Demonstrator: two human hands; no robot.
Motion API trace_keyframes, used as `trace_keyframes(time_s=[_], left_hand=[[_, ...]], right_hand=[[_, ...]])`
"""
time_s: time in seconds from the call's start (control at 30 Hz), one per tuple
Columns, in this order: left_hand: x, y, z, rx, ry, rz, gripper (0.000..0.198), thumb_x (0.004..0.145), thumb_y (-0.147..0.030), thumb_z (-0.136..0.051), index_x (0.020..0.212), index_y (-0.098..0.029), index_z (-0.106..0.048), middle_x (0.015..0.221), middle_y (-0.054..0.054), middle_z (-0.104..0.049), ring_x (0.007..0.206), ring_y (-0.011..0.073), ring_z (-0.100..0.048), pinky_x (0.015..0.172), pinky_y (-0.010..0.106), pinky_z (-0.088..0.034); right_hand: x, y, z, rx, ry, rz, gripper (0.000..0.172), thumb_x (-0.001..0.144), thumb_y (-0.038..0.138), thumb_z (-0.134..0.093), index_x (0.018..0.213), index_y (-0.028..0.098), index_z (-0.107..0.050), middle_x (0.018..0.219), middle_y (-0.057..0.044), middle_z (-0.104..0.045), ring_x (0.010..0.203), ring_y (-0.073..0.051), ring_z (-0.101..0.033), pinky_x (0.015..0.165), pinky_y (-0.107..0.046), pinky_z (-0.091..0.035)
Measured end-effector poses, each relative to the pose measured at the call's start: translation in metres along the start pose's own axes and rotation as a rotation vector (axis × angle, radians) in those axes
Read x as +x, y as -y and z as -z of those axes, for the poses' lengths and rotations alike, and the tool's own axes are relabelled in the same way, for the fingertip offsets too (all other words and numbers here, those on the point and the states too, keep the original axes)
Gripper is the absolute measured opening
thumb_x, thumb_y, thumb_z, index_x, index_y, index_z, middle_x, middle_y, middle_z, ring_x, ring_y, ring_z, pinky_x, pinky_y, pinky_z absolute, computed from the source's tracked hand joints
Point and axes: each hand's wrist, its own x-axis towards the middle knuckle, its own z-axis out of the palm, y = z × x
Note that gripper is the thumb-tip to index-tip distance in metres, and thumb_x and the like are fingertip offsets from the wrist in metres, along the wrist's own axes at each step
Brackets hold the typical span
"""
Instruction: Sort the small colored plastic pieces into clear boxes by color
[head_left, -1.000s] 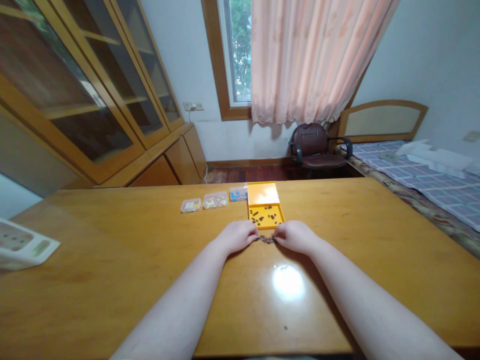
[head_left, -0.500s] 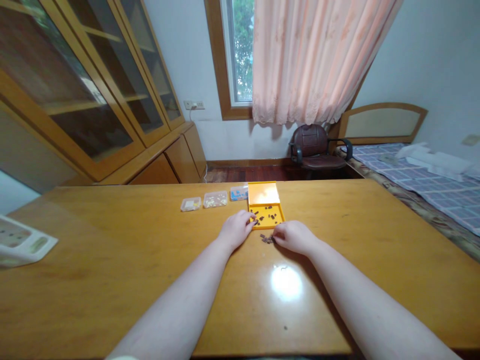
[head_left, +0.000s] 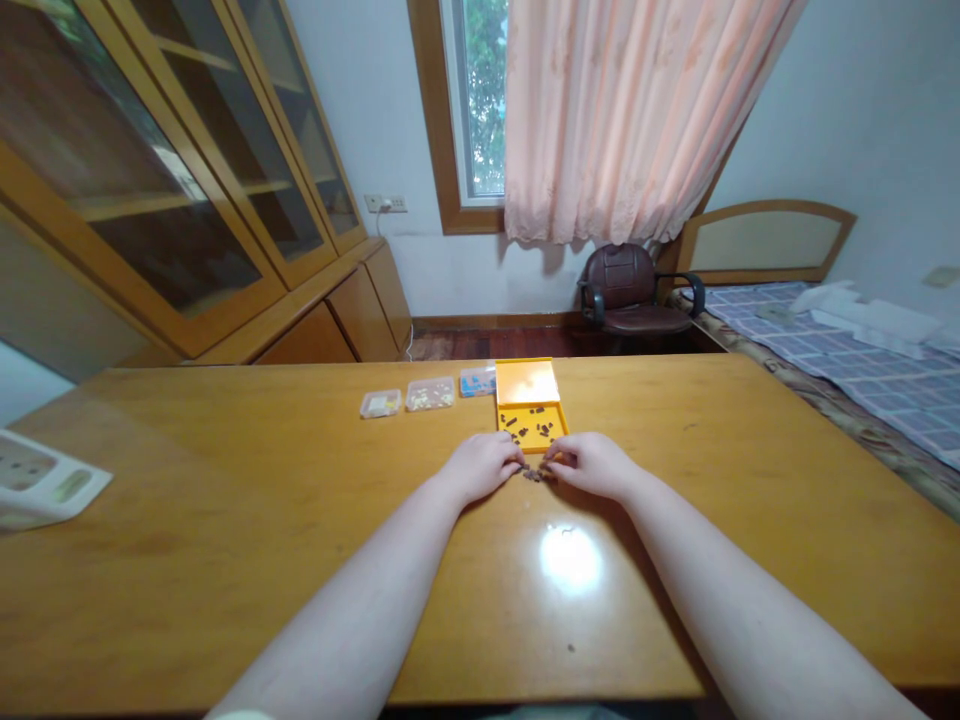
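A yellow flip-top box lies open on the table, its lid laid back and small dark brown pieces scattered in its tray. In front of the box is a little pile of the same brown pieces. My left hand is at the pile's left side, fingers closed together; what they hold, if anything, is too small to make out. From the right, my right hand reaches the pile, thumb and forefinger pinched on what looks like one small brown piece.
Three clear plastic boxes stand left of the yellow box: one with blue pieces, one with pale pieces and a smaller one. A white plastic object is at the table's left edge. Beyond the table stands an office chair.
My left hand has moved from inside the box's tray towards me and right, down to the pile. My right hand has shifted slightly up, its fingertips still at the pile.
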Motion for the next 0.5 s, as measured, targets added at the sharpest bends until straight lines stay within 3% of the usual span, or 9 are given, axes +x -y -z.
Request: trace_keyframes(time_s=[0.37, 0.5], left_hand=[[0.001, 0.002, -0.002, -0.018, -0.009, 0.002, 0.015, 0.084, -0.027, -0.054, 0.090, -0.024, -0.067, 0.093, 0.001, -0.063, 0.084, 0.0143, -0.058, 0.075, 0.023, -0.045], [0.001, 0.003, -0.002, -0.020, -0.014, 0.012, 0.015, 0.085, -0.028, -0.053, 0.090, -0.025, -0.066, 0.093, 0.001, -0.063, 0.083, 0.0137, -0.058, 0.074, 0.023, -0.045]], right_hand=[[-0.002, -0.009, 0.009, 0.105, 0.147, -0.036, 0.022, 0.072, 0.028, -0.061, 0.089, 0.024, -0.074, 0.068, 0.000, -0.069, 0.056, -0.012, -0.056, 0.053, -0.022, -0.037], [-0.003, -0.015, 0.014, 0.195, 0.224, -0.050, 0.027, 0.070, 0.031, -0.064, 0.096, 0.027, -0.074, 0.082, 0.000, -0.073, 0.067, -0.016, -0.061, 0.062, -0.024, -0.043]])
